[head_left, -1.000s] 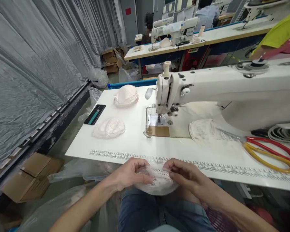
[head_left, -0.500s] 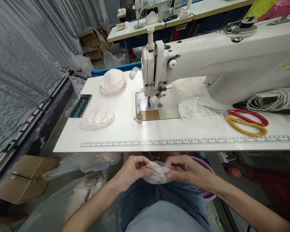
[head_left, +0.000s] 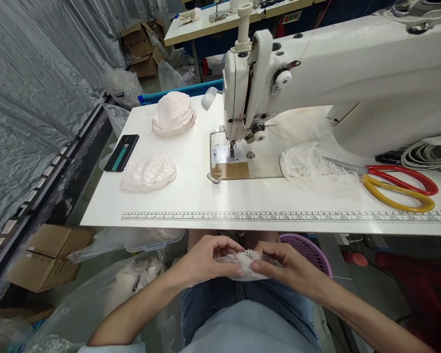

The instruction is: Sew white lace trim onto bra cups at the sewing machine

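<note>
Over my lap, just below the table's front edge, a piece of white lace fabric (head_left: 247,260) is pinched between both hands. My left hand (head_left: 215,257) grips its left side with thumb and fingers. On the other side my right hand (head_left: 279,262) holds it the same way, thumb on top. The lace edge faces up, and part of the piece is hidden by the fingers. In front of me stands a white sewing machine (head_left: 297,73), its needle and presser foot (head_left: 233,148) above the metal plate.
Stacked pale pink cups (head_left: 172,113), a lace piece (head_left: 150,174) and a phone (head_left: 121,153) lie on the table's left. White lace (head_left: 303,162) and red-and-yellow scissors (head_left: 400,184) lie at right. A ruler strip (head_left: 279,217) runs along the front. Below are a purple basket (head_left: 308,252) and cardboard boxes (head_left: 51,255).
My left fingers have shifted right along the lace, closer to my right hand. The view has moved nearer the machine. Both hands still hold the fabric.
</note>
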Demonstrator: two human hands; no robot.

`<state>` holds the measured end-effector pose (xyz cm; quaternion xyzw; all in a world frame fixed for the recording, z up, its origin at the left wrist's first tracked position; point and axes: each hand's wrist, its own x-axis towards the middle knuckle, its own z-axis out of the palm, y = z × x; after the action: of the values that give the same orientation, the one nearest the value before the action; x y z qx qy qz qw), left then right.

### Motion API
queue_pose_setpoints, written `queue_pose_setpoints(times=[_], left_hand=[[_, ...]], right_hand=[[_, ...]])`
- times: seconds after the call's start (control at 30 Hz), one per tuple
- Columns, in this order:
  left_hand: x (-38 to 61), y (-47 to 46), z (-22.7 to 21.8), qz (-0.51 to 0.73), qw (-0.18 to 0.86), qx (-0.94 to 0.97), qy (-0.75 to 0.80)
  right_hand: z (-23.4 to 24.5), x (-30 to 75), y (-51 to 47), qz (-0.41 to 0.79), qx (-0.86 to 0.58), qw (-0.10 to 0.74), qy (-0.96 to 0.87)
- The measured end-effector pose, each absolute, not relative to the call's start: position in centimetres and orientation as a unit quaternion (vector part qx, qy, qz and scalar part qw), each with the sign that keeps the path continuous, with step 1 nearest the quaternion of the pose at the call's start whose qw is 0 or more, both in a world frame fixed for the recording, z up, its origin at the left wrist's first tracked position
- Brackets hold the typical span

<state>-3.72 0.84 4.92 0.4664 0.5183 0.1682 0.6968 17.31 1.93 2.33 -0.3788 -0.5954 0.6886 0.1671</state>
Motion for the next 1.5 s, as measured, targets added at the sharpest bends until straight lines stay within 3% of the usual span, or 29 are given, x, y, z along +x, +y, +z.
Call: queue_pose_setpoints(times=[0.37,0.6,0.83,1.5], left_hand=[[-3.2,0.9,4.4,0.179,0.69,0.472,0.518],[-3.3,0.8,3.9,0.162,0.74,0.422,0.498],[-3.0,0.6,3.5,0.168,0.703,0.437,0.536],[-3.1,0.9,4.0,0.196,0.707,0.45,0.509]], right_hand=[[2.0,17.8,1.9,0.686,-0.35,0.162,-0.616],[1.7,18.2,1.5,0.708,-0.319,0.154,-0.611],[1.9,17.4,1.3,0.661,-0.387,0.138,-0.628],[2.1,18.0,1.9,0.706,-0.336,0.128,-0.609]])
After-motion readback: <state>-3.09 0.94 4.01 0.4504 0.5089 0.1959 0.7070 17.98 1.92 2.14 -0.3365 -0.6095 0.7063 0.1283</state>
